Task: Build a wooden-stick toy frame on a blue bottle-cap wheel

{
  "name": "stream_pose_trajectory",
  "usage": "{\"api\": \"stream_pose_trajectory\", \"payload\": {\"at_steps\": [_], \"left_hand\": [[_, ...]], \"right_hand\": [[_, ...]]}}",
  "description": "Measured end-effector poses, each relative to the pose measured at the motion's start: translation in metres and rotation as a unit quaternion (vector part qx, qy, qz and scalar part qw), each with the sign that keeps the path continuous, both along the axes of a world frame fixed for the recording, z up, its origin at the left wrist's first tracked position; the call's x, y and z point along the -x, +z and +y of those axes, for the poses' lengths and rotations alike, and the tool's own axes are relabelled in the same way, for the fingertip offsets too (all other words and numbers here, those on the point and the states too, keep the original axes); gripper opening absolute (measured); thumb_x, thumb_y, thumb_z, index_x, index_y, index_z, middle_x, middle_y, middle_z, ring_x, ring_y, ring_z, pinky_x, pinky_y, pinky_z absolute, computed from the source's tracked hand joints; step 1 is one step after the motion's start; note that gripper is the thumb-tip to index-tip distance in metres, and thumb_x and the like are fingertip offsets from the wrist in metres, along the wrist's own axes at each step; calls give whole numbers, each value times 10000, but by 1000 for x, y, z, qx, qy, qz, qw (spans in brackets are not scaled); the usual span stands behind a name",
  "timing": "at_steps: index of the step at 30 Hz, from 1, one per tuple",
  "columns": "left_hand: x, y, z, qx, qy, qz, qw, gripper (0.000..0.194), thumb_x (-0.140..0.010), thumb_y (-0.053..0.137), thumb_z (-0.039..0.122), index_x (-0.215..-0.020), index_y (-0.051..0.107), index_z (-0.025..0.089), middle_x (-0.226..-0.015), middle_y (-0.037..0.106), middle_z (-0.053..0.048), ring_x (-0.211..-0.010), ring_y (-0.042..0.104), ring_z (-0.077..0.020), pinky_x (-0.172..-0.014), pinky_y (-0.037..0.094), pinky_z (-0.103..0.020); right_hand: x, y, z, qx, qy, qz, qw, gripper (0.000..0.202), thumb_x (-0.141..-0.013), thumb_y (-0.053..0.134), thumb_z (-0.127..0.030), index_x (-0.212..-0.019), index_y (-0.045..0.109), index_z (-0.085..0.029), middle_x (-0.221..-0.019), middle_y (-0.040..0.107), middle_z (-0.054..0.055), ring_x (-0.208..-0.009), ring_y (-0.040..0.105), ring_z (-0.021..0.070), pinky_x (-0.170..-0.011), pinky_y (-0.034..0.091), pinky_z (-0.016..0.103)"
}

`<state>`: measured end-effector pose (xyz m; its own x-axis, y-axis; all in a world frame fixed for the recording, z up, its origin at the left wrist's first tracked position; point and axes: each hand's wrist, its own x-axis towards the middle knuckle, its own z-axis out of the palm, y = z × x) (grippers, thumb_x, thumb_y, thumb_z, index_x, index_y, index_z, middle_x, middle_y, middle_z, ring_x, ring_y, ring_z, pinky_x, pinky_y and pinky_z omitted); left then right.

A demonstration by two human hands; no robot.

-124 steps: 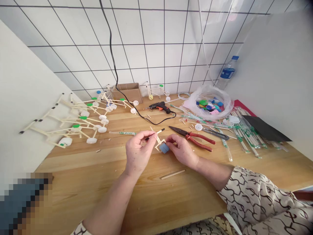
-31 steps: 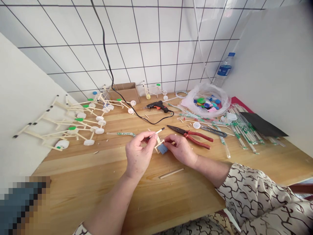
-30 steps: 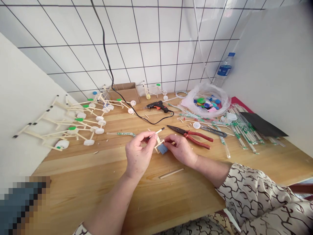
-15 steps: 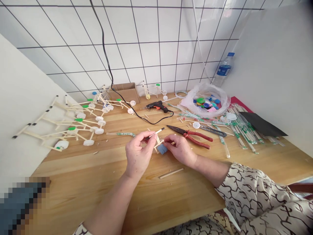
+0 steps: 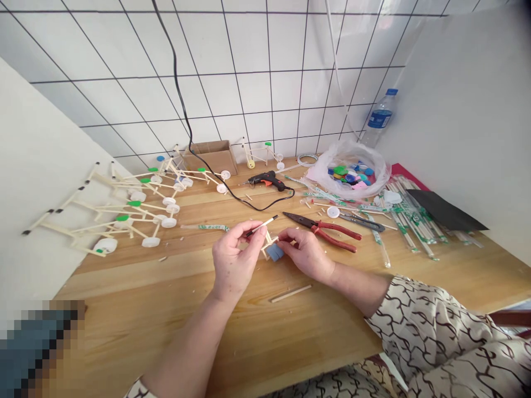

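Observation:
Between my hands is a small frame of pale wooden sticks (image 5: 269, 240), with a black-tipped crossbar (image 5: 267, 222) at its top. My left hand (image 5: 234, 257) is closed, pinching the frame at the crossbar between thumb and fingers. The fingertips of my right hand (image 5: 307, 254) are pressed together on the frame's right end, partly hiding it. A small blue piece (image 5: 274, 252) shows just below those fingertips; whether it is fixed to the frame I cannot tell. A loose wooden stick (image 5: 291, 293) lies on the table nearer to me.
Several stick models with bottle-cap wheels (image 5: 150, 242) stand at left. Behind my hands are a glue gun (image 5: 265, 179), its black cord, and red-handled pliers (image 5: 338, 229). Farther right lie a bag of bottle caps (image 5: 315, 178), wrapped chopsticks (image 5: 415, 221) and a black sheet (image 5: 446, 210).

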<state>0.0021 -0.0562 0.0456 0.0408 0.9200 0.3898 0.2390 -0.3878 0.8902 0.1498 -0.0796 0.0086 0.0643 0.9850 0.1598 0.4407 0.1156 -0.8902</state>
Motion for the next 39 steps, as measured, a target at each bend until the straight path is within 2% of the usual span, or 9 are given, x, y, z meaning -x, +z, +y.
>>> {"api": "stream_pose_trajectory", "payload": {"at_steps": [39], "left_hand": [[3,-2,4,1,-8,19,1000,142,-754,661,288,-831,709,179,-776,731,-13,-692,652,-134,-668,523,-225]], "right_hand": [[2,3,-2,24,4,4,1000,89,-786,537,-157,-734,609,-157,-709,648,11,-632,551,116,-580,416,225]]}}
